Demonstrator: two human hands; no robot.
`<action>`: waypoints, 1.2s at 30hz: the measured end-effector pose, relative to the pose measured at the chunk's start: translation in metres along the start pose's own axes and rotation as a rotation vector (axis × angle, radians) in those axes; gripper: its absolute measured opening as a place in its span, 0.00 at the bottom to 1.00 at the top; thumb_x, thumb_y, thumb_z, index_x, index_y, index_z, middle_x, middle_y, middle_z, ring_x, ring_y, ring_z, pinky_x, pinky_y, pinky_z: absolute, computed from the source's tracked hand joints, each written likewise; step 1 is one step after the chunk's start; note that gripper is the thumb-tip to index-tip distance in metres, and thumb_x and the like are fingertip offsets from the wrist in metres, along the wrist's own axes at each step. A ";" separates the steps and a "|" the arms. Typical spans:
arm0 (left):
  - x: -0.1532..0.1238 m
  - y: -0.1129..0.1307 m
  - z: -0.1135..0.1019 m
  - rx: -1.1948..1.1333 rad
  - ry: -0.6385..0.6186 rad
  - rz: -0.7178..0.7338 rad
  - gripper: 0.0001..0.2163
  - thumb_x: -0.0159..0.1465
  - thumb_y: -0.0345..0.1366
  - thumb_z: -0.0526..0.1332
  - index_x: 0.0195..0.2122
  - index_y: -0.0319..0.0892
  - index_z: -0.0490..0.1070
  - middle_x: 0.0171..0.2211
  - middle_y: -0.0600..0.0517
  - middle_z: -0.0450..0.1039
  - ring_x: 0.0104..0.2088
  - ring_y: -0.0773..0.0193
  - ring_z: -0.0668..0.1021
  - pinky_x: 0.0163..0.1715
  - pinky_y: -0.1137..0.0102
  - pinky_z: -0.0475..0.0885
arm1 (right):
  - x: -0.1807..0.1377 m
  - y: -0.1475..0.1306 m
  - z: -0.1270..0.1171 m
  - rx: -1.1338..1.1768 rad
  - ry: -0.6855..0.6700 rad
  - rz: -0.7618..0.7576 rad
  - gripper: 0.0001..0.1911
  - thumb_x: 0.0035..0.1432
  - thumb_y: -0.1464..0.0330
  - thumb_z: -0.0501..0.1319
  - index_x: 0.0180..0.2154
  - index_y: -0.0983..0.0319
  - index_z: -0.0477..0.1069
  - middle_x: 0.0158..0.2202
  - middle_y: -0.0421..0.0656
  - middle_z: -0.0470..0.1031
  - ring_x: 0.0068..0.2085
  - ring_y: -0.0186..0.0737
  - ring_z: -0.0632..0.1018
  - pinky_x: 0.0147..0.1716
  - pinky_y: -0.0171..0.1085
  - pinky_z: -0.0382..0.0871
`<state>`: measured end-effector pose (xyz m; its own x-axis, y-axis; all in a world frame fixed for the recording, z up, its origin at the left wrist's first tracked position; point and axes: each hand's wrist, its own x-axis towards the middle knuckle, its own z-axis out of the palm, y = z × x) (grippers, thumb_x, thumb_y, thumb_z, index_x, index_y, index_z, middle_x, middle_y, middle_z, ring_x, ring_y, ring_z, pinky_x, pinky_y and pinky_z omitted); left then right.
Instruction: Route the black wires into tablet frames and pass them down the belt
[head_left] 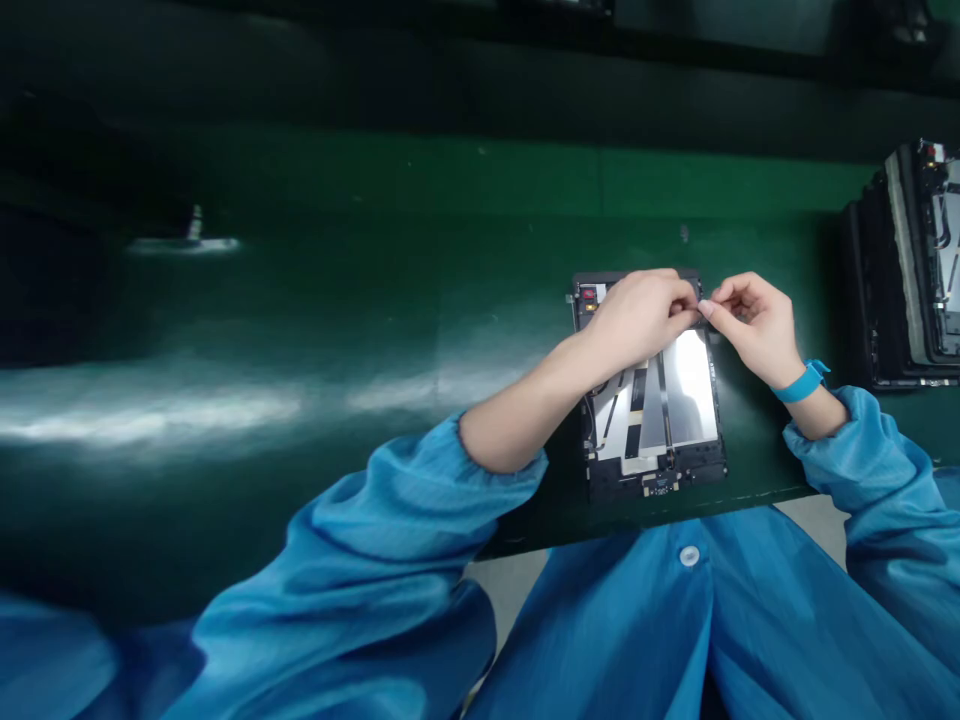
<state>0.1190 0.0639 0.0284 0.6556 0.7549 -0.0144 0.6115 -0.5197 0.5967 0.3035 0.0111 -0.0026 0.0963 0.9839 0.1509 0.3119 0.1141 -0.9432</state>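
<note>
An opened tablet (690,390) lies flat near the front edge of the bench, its metal plates, dark ribbon cables and small boards exposed. My left hand (649,305) reaches across its upper part and hides some of it, with thumb and fingers pinched together by the top right corner. Just beyond that corner, my right hand (754,320) meets the left at the fingertips, thumb and forefinger also in a pinch. Whatever lies between the fingertips is too small to make out. A blue band (802,382) circles my right wrist.
Several similar tablet parts stand in a stack (892,280) at the right. A small bit (684,233) lies on the green bench top (420,300) beyond the tablet. A thin shiny object (184,244) is at the far left. A dark ledge (450,80) runs along the back.
</note>
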 end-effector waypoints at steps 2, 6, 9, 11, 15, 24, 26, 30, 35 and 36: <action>-0.002 -0.001 0.003 0.005 0.040 -0.081 0.09 0.67 0.33 0.60 0.36 0.39 0.81 0.36 0.46 0.80 0.38 0.55 0.80 0.40 0.63 0.71 | 0.002 0.002 0.003 0.001 -0.026 0.046 0.06 0.56 0.67 0.67 0.35 0.58 0.71 0.31 0.36 0.75 0.30 0.33 0.73 0.30 0.35 0.68; -0.005 0.002 0.005 0.044 0.040 -0.173 0.11 0.66 0.31 0.58 0.38 0.38 0.81 0.36 0.45 0.80 0.39 0.53 0.80 0.40 0.62 0.71 | 0.006 0.008 0.006 0.003 -0.134 0.163 0.08 0.50 0.70 0.65 0.35 0.59 0.71 0.29 0.35 0.72 0.29 0.32 0.72 0.30 0.35 0.66; -0.006 0.003 0.005 0.043 0.031 -0.184 0.11 0.66 0.31 0.58 0.38 0.38 0.81 0.37 0.44 0.80 0.39 0.53 0.80 0.40 0.62 0.71 | 0.008 0.009 0.006 0.048 -0.183 0.193 0.11 0.49 0.66 0.68 0.35 0.59 0.70 0.28 0.34 0.70 0.29 0.32 0.72 0.31 0.36 0.66; -0.006 0.001 0.005 0.034 0.037 -0.174 0.10 0.66 0.31 0.59 0.37 0.39 0.81 0.36 0.45 0.79 0.39 0.53 0.80 0.40 0.62 0.71 | 0.009 0.009 0.004 0.090 -0.197 0.210 0.14 0.47 0.64 0.70 0.35 0.59 0.70 0.28 0.34 0.70 0.30 0.32 0.72 0.31 0.36 0.66; -0.006 -0.005 0.008 0.003 0.065 -0.149 0.09 0.67 0.33 0.60 0.35 0.40 0.81 0.33 0.47 0.78 0.37 0.54 0.79 0.39 0.63 0.71 | 0.011 0.008 0.002 0.143 -0.211 0.260 0.20 0.43 0.61 0.76 0.35 0.59 0.71 0.28 0.34 0.70 0.30 0.32 0.72 0.32 0.36 0.68; -0.008 -0.011 0.011 -0.043 0.098 -0.118 0.08 0.67 0.34 0.62 0.35 0.40 0.80 0.32 0.48 0.78 0.36 0.56 0.79 0.39 0.63 0.71 | 0.009 0.005 0.001 0.095 -0.207 0.242 0.17 0.45 0.62 0.74 0.35 0.59 0.71 0.29 0.36 0.71 0.31 0.33 0.73 0.32 0.37 0.69; -0.008 -0.009 0.010 -0.035 0.083 -0.128 0.08 0.67 0.34 0.61 0.35 0.40 0.81 0.33 0.47 0.78 0.36 0.55 0.79 0.40 0.63 0.71 | 0.010 0.005 0.001 0.094 -0.218 0.251 0.18 0.45 0.62 0.75 0.35 0.59 0.71 0.29 0.36 0.72 0.31 0.33 0.73 0.33 0.37 0.71; -0.009 -0.008 0.008 -0.025 0.070 -0.140 0.09 0.68 0.34 0.60 0.35 0.39 0.81 0.33 0.46 0.78 0.37 0.53 0.79 0.41 0.62 0.72 | 0.010 0.005 0.000 0.090 -0.221 0.255 0.18 0.45 0.61 0.75 0.35 0.59 0.71 0.29 0.36 0.72 0.32 0.33 0.73 0.33 0.37 0.71; -0.008 -0.008 0.010 -0.026 0.088 -0.127 0.09 0.67 0.35 0.60 0.34 0.41 0.80 0.32 0.47 0.78 0.38 0.53 0.80 0.41 0.62 0.72 | 0.010 0.003 0.002 0.061 -0.198 0.255 0.14 0.45 0.64 0.71 0.34 0.59 0.71 0.29 0.35 0.72 0.31 0.32 0.73 0.32 0.36 0.69; -0.007 -0.008 0.011 -0.025 0.087 -0.127 0.09 0.67 0.35 0.60 0.34 0.41 0.80 0.32 0.47 0.77 0.38 0.53 0.80 0.41 0.62 0.73 | 0.010 0.002 0.003 0.043 -0.192 0.250 0.13 0.46 0.65 0.70 0.34 0.59 0.70 0.29 0.35 0.71 0.30 0.32 0.72 0.31 0.36 0.68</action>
<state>0.1149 0.0581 0.0147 0.5321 0.8464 -0.0225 0.6754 -0.4082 0.6141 0.3018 0.0213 -0.0040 -0.0163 0.9897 -0.1424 0.2604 -0.1333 -0.9563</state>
